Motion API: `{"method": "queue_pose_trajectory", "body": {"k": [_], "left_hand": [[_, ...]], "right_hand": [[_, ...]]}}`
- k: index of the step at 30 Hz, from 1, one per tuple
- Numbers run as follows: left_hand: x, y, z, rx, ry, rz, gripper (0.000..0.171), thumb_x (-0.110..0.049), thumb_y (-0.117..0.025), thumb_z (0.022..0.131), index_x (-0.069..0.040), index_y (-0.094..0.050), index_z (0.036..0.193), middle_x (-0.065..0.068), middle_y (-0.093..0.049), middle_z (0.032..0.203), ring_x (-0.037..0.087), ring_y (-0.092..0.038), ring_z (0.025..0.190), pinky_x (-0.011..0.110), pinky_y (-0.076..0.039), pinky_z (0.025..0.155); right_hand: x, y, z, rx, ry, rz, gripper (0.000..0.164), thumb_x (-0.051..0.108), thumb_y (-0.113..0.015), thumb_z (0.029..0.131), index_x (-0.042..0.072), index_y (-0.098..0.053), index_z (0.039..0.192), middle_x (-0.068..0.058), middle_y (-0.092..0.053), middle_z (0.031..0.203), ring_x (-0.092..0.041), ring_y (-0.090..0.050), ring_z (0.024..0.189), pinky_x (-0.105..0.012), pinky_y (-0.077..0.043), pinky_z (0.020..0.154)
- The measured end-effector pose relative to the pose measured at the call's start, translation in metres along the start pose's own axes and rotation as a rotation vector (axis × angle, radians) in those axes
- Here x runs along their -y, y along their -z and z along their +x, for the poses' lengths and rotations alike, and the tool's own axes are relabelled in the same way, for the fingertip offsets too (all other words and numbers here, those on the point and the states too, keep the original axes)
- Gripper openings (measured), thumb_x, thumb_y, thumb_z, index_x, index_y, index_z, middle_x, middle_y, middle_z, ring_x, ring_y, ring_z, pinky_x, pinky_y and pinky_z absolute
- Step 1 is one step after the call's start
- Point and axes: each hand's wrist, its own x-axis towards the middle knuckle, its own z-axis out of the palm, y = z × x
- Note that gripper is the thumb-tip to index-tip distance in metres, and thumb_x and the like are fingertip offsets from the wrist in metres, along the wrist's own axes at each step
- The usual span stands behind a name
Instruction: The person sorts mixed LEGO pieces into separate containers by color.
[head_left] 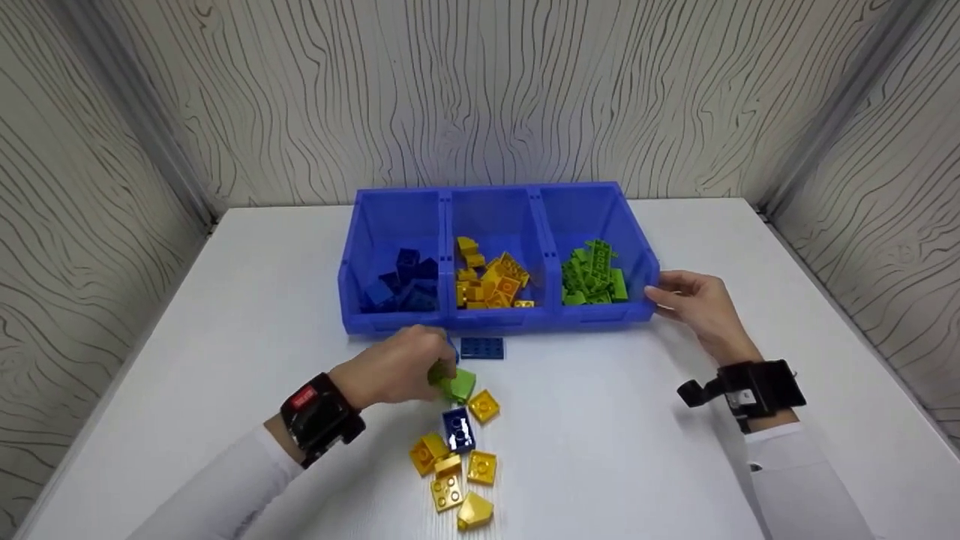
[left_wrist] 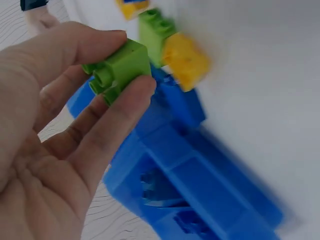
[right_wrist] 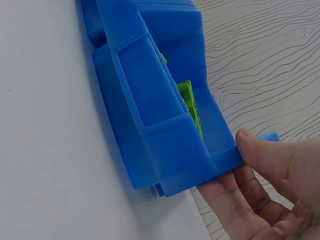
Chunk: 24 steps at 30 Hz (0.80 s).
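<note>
Just in front of a blue three-compartment bin, my left hand pinches a green toy brick between thumb and fingertips. A second green brick lies on the table beside that hand. My right hand grips the bin's right front corner, with the thumb on the side wall and the other fingers outside it. A dark blue brick plate lies close to the bin's front. Nearer to me are a dark blue brick and several yellow bricks.
Dark blue bricks fill part of the left compartment, yellow bricks the middle and green bricks the right. The bin stands on a white table, near a wood-patterned back wall. Side panels flank the table.
</note>
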Motion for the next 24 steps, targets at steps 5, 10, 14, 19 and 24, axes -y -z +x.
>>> {"method": "queue_pose_trajectory", "body": {"k": [5,10,14,19,24], "left_hand": [[-0.016,0.008,0.04,-0.02,-0.059,0.009,0.022,-0.008,-0.078,0.077,-0.012,-0.076,0.099,-0.001,-0.072,0.095,0.009,-0.062,0.081,0.017,-0.057,0.071],[-0.03,0.012,0.085,-0.085,-0.157,0.005,0.021,-0.007,-0.077,0.079,-0.012,-0.077,0.099,0.002,-0.075,0.097,0.011,-0.067,0.084,0.016,-0.057,0.07],[-0.042,0.014,0.118,-0.142,-0.196,0.0,0.019,-0.007,-0.075,0.081,-0.01,-0.077,0.1,0.002,-0.075,0.1,0.012,-0.068,0.089,0.016,-0.057,0.073],[-0.062,0.016,0.152,-0.185,-0.186,-0.003,0.021,-0.008,-0.074,0.083,-0.011,-0.076,0.104,0.001,-0.074,0.106,0.013,-0.069,0.096,0.017,-0.058,0.081],[-0.077,0.01,0.183,-0.209,-0.123,0.043,0.022,-0.006,-0.072,0.085,-0.011,-0.075,0.106,-0.001,-0.073,0.107,0.012,-0.067,0.099,0.018,-0.058,0.083]], "right_hand": [[0.0,-0.001,0.0,-0.001,0.008,0.012,0.058,0.028,-0.073,0.087,-0.005,-0.053,0.13,0.011,-0.065,0.098,-0.003,-0.067,0.09,-0.021,-0.059,0.084],[-0.001,-0.001,-0.001,0.009,0.039,0.057,0.056,0.024,-0.073,0.086,-0.007,-0.054,0.129,0.01,-0.067,0.096,-0.005,-0.068,0.089,-0.022,-0.06,0.083],[0.0,-0.001,-0.001,0.01,0.04,0.041,0.057,0.026,-0.073,0.087,-0.007,-0.054,0.129,0.01,-0.066,0.097,-0.005,-0.068,0.09,-0.022,-0.06,0.084],[0.0,0.001,-0.002,-0.001,0.021,0.014,0.058,0.029,-0.073,0.086,-0.006,-0.054,0.129,0.011,-0.065,0.097,-0.004,-0.066,0.09,-0.021,-0.06,0.085],[-0.002,0.001,-0.001,-0.008,0.013,0.005,0.057,0.028,-0.072,0.087,-0.005,-0.055,0.129,0.011,-0.065,0.097,-0.003,-0.066,0.09,-0.022,-0.06,0.084]]}}
